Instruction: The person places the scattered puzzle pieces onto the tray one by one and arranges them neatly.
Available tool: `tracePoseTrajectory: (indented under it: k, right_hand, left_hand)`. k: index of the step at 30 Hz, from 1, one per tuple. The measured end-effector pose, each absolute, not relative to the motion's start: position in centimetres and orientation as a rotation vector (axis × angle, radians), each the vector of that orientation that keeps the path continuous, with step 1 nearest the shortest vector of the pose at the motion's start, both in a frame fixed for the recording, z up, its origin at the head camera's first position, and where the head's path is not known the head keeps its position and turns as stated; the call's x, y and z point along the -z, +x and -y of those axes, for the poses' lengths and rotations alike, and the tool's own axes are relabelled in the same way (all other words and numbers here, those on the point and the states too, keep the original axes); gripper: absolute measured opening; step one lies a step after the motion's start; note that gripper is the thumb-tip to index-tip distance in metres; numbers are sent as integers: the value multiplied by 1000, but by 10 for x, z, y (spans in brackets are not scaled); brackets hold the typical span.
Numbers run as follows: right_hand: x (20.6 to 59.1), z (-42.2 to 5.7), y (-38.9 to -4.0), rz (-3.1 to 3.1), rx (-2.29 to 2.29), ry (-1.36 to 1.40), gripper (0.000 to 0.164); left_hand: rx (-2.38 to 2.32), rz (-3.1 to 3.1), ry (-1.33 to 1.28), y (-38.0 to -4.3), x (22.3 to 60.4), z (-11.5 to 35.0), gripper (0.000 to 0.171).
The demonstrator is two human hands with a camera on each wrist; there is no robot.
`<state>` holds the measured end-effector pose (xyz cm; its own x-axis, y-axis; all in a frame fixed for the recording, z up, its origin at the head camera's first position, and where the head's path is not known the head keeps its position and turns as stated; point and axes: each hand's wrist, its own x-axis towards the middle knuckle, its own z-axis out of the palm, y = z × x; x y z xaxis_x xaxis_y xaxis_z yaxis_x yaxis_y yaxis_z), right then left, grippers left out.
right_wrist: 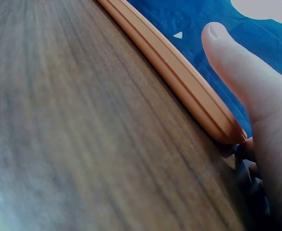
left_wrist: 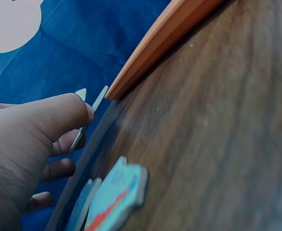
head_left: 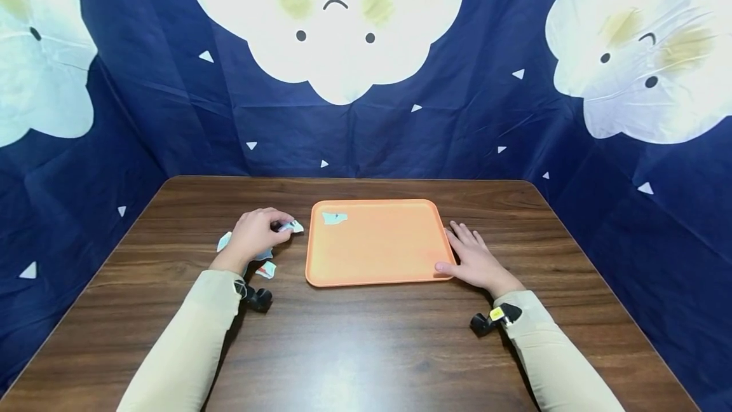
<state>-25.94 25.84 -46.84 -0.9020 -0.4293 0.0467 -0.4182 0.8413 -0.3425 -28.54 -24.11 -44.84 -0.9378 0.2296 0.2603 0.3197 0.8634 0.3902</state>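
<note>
My left hand (head_left: 254, 236) pinches a thin, pale blue puzzle piece (head_left: 293, 226) between thumb and fingers, just left of the orange tray (head_left: 389, 253). Seen from the left wrist, the held piece (left_wrist: 98, 100) is nearly edge-on and partly hidden by the thumb. One light blue puzzle piece (head_left: 334, 218) lies inside the tray near its far left corner. On the tray's right side rests my right hand (head_left: 474, 262), fingers spread, with the thumb over the rim near the front corner. The right wrist view shows that thumb (right_wrist: 242, 77) extended above the tray's side (right_wrist: 179, 72).
Several more puzzle pieces lie on the wooden table (head_left: 354, 336) under and around the left hand, among them one with a red mark (head_left: 266, 269) and a pale one (head_left: 223, 241). A dark blue curtain (head_left: 366, 145) with white clouds surrounds the table's back and sides.
</note>
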Motion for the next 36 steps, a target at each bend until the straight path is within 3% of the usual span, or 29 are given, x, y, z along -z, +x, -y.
tracePoseTrajectory:
  k: [14, 36]
  right_hand:
    - [469, -259, -259, -2983, 556, -689, 97]
    - [470, -259, -260, -2988, 558, -682, 96]
  left_hand:
    - [1036, 2779, -347, -292, 443, 231, 45]
    - [1110, 2570, -434, -303, 441, 193, 44]
